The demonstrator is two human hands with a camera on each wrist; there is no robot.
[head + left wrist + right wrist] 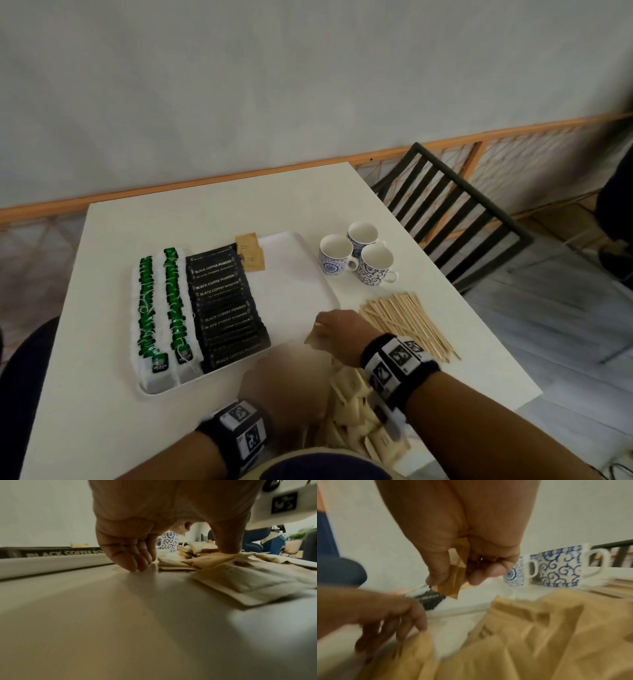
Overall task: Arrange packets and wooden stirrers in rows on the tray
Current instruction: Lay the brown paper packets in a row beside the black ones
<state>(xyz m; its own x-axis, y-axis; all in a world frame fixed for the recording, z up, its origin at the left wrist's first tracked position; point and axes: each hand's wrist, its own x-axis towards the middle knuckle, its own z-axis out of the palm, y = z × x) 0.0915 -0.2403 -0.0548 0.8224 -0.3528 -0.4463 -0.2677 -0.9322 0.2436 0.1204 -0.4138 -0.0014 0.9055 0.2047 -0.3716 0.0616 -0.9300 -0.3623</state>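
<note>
The white tray [294, 284] holds two rows of green tea packets [161, 308], a row of black coffee packets [226, 301] and two brown packets [250, 253] at its far end. My right hand [325, 329] hovers by the tray's near right corner and pinches a brown packet [453, 574] between thumb and fingers. My left hand [284, 377], blurred, reaches down onto the loose pile of brown packets [356, 411]. Its fingers [137, 563] touch the table, straight, and the thumb rests on a packet. Wooden stirrers [407, 322] lie heaped to the right of the tray.
Three blue-patterned white cups [359, 253] stand beyond the stirrers, right of the tray. A black slatted chair [455, 219] sits at the table's far right corner. The right half of the tray is bare.
</note>
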